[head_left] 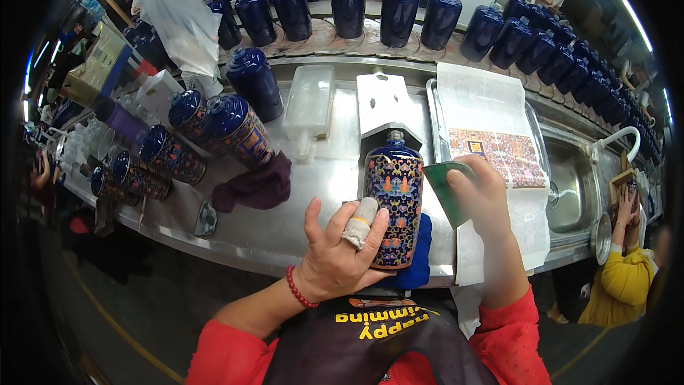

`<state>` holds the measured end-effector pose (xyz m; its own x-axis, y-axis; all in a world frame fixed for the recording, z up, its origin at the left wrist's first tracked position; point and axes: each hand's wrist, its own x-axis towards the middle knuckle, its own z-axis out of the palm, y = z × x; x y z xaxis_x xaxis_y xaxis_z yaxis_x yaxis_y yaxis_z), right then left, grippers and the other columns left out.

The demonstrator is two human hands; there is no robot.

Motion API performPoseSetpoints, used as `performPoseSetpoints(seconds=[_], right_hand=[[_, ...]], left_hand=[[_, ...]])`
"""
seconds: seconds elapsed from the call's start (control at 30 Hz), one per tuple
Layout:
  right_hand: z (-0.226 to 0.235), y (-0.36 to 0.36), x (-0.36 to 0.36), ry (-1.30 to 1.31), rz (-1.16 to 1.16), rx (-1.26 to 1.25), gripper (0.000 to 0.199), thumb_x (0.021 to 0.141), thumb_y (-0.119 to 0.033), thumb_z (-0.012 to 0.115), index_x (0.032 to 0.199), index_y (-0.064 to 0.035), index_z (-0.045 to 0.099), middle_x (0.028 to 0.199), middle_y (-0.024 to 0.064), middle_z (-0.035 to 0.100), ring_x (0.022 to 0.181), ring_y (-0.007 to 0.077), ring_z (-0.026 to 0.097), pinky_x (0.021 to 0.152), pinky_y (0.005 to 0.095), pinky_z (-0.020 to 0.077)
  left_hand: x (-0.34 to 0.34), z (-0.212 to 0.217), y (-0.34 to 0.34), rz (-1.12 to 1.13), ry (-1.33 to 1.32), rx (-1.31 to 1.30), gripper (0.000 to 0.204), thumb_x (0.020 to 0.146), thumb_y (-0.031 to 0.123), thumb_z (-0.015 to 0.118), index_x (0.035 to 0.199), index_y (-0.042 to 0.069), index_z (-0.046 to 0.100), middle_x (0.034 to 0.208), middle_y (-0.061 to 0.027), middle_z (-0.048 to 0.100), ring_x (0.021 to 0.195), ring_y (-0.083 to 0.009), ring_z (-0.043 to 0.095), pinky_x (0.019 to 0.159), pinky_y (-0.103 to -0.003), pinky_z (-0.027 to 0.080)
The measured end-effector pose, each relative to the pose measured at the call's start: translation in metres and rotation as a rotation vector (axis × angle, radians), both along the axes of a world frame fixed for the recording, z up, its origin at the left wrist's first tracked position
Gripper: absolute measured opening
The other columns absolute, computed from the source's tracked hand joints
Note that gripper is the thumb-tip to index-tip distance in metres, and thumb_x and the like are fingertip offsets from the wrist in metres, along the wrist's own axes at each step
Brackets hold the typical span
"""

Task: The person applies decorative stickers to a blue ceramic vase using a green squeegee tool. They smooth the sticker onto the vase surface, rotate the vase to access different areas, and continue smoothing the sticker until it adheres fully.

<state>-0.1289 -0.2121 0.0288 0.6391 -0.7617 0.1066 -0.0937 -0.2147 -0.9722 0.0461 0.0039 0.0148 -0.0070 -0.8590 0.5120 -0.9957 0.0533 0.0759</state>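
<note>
A dark blue bottle with a colourful floral pattern lies tilted in front of me, its neck toward a white stand. My left hand is at its lower left side. The index finger rests on the pattern and the thumb passes along the base, while the other fingers spread apart. A grey cloth wrap covers one finger. Just right of the bottle, my right hand pinches a green flat scraper, its edge close to the bottle's shoulder. Under the bottle's right side shows a blue cloth.
Patterned transfer sheets lie on a tray at right, beside a sink. Patterned bottles and a maroon cloth stand left. A clear flask-like block lies behind. Plain blue bottles line the conveyor. A co-worker in yellow is at right.
</note>
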Motion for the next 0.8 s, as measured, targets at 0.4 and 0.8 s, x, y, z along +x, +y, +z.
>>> performPoseSetpoints(seconds=[0.4,0.8], right_hand=[[0.015,-0.005,0.01,0.058,0.03,-0.04,0.018,0.095,-0.013,0.072,0.108,-0.0042,0.061,0.094,-0.0002,0.067,0.081,0.004,0.06,0.07,0.0203,0.0491],[0.008,-0.005,0.012,0.044,0.007,0.047,0.019,0.094,-0.016,0.073,0.105,-0.0007,0.066,0.092,0.0034,0.067,0.083,0.0085,0.062,0.073,0.0254,0.0503]], left_hand=[[0.073,0.009,-0.059,-0.153,0.211,-0.068,0.049,0.101,0.054,0.055,0.131,0.019,0.072,0.128,-0.0093,0.065,0.13,-0.0308,0.042,0.12,-0.061,0.014],[0.069,0.004,-0.069,-0.128,0.107,-0.094,0.057,0.102,0.058,0.051,0.131,0.013,0.071,0.127,-0.0142,0.067,0.126,-0.0308,0.045,0.123,-0.052,0.013]])
